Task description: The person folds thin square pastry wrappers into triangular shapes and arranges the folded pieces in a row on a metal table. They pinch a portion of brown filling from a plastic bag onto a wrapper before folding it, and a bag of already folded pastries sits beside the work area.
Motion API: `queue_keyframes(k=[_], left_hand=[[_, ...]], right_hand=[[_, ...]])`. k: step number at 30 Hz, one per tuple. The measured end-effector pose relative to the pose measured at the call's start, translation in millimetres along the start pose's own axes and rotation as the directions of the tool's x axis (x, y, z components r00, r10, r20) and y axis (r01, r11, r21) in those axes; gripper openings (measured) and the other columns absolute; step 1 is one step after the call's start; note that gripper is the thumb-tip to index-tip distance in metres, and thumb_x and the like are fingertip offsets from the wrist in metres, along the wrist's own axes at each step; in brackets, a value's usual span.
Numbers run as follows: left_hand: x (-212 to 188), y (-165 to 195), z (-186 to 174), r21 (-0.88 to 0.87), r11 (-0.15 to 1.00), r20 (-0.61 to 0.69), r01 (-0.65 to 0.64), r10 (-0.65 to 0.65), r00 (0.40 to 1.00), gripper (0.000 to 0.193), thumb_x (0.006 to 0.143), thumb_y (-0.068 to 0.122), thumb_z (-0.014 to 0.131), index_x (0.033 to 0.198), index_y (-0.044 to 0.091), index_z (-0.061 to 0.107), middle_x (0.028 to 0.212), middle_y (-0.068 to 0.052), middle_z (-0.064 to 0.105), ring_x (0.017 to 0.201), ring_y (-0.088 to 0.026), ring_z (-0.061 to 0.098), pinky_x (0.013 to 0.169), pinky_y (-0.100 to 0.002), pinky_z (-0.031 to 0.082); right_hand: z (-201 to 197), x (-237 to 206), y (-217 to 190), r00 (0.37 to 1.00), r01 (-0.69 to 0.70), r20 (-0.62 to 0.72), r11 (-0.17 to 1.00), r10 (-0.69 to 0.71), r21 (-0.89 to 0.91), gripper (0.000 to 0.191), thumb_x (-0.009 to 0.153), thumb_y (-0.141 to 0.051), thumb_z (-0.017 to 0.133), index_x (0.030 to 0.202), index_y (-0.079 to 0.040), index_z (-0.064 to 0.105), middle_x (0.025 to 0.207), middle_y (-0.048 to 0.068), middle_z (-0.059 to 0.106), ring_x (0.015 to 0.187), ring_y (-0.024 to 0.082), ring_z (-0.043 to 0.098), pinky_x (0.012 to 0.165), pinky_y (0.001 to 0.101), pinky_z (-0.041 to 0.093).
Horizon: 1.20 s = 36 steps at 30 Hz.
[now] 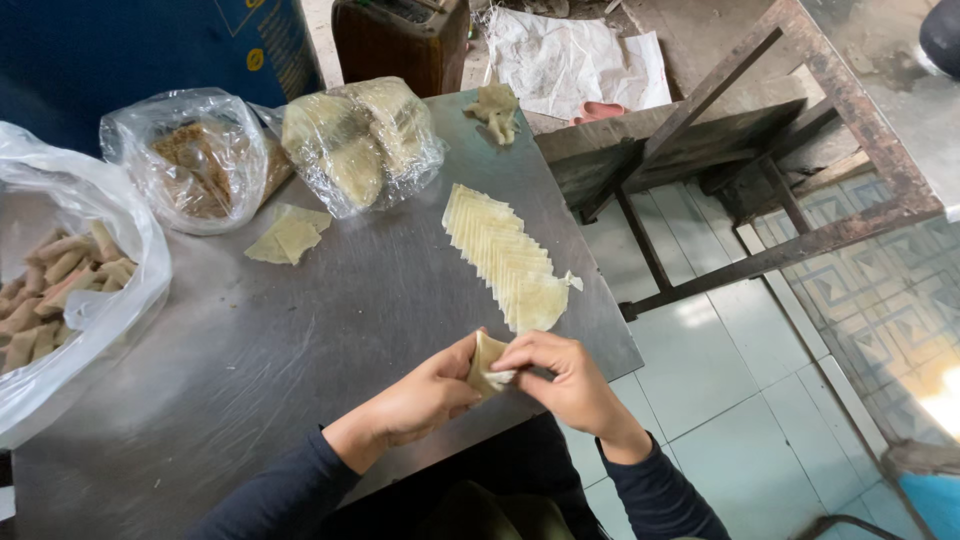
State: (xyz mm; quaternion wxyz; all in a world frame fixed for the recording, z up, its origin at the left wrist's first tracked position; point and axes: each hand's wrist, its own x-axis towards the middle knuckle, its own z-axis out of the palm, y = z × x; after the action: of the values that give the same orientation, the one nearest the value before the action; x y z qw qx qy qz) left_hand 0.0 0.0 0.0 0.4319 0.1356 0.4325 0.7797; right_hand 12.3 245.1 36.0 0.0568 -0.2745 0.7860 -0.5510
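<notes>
Hands (500, 380) pinch wrapper (487, 362), long axis upright

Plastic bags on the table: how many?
3. One large white bag of rolls at the left edge, one clear bag with brown filling at the back, one clear bag of wrappers beside it. Others may lie out of frame.

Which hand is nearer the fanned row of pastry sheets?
Right. The right hand sits just below the row's near end; the left hand is farther left, both pinching a folded wrapper.
</notes>
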Motion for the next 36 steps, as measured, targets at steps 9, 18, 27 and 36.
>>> queue_keyframes(k=[9,18,27,36], left_hand=[[0,39,23,-0.198,0.977,-0.16,0.076,-0.109,0.981,0.09,0.083,-0.009,0.045,0.162,0.009,0.004,0.151,-0.002,0.049,0.124,-0.008,0.057,0.099,-0.023,0.047],[-1,40,10,-0.223,0.972,-0.22,-0.068,0.018,0.975,0.086,0.086,-0.012,0.045,0.163,0.004,0.01,0.154,-0.009,0.045,0.13,-0.015,0.054,0.104,-0.028,0.045],[0,43,14,-0.208,0.976,-0.223,-0.067,0.019,0.975,0.086,0.085,-0.011,0.044,0.163,0.004,0.01,0.155,-0.008,0.045,0.131,-0.016,0.054,0.105,-0.029,0.045],[-7,50,13,-0.25,0.964,-0.124,-0.092,0.063,0.99,0.098,0.074,-0.014,0.04,0.166,0.001,0.01,0.152,-0.015,0.048,0.124,-0.018,0.055,0.083,-0.024,0.047]], right_hand=[[-34,15,30,0.731,0.028,-0.635,0.919,0.249,0.393,0.013,0.105,-0.001,0.063,0.116,-0.002,0.069,0.108,0.005,0.073,0.096,0.013,0.067,0.089,0.0279,0.055],[-31,17,-3,0.938,0.091,-0.143,0.621,-0.317,-0.779,0.026,0.081,0.008,0.064,0.101,-0.005,0.075,0.101,0.005,0.074,0.101,0.025,0.069,0.09,0.0369,0.054],[-32,11,1,0.95,0.122,-0.118,0.695,-0.288,-0.708,0.026,0.081,0.007,0.066,0.102,-0.004,0.076,0.105,0.005,0.074,0.103,0.025,0.07,0.09,0.0358,0.056],[-37,12,-33,0.995,0.032,-0.058,0.834,-0.076,-0.551,0.035,0.08,-0.006,0.077,0.114,-0.001,0.073,0.122,0.012,0.07,0.11,0.032,0.066,0.091,0.0402,0.053]])
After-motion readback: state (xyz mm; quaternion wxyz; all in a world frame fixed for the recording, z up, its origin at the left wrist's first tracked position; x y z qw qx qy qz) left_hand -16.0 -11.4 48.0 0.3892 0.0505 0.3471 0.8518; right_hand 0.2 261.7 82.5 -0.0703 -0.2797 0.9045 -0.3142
